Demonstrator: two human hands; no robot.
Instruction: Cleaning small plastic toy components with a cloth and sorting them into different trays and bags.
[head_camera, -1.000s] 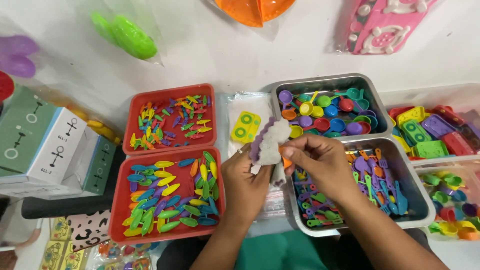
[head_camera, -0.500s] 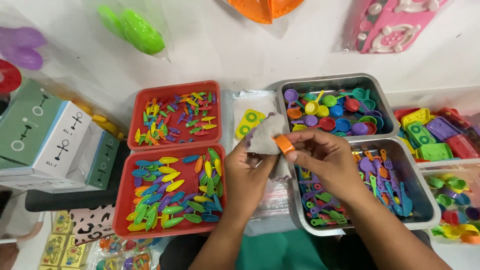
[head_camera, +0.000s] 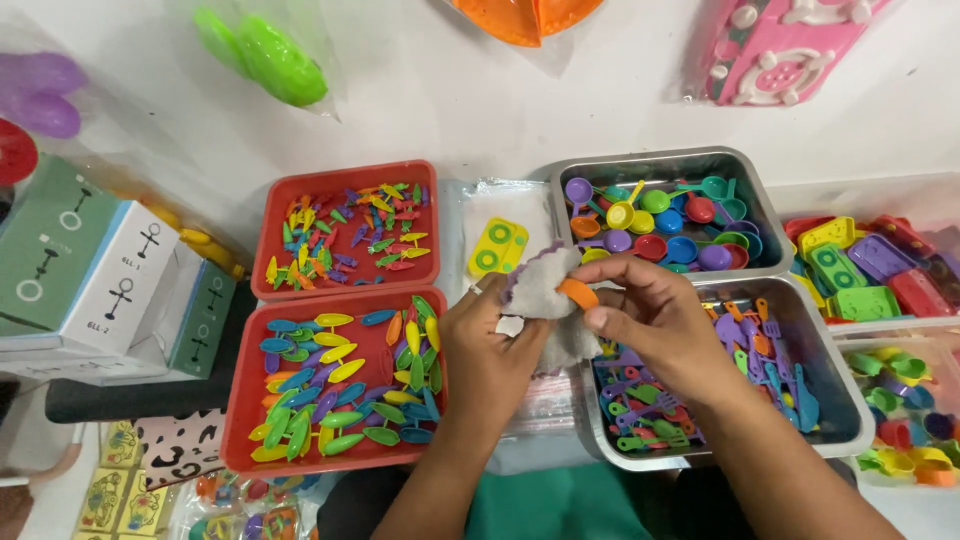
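Far left on the white worktop (head_camera: 450, 110) there's a stack of green and white boxes (head_camera: 85, 270), then two red trays: the upper red tray (head_camera: 262, 262) full of tiny mixed-colour pieces, the lower red tray (head_camera: 238, 400) full of little leaf-shaped bits in blue, green, yellow and purple. Just right of those, the left hand (head_camera: 490, 355) has its grip closed on a pale grey cloth (head_camera: 545, 290) with a purple edge, bunched up over a clear plastic bag (head_camera: 500, 205) where a yellow toy stove top (head_camera: 497, 247) lies. The right hand (head_camera: 655, 325) comes in from the right, thumb and fingers pinched together on a small orange piece (head_camera: 578, 293) pressed right against the cloth. That piece looks short and curved, long axis tilted from upper left down to lower right; can't tell which end is which. Behind the hands, the upper metal tray (head_camera: 655, 162) holds toy pans and scoops, and the lower metal tray (head_camera: 845, 415) holds toy utensils. Far right, a clear bin (head_camera: 870, 190) has more toy stove tops.
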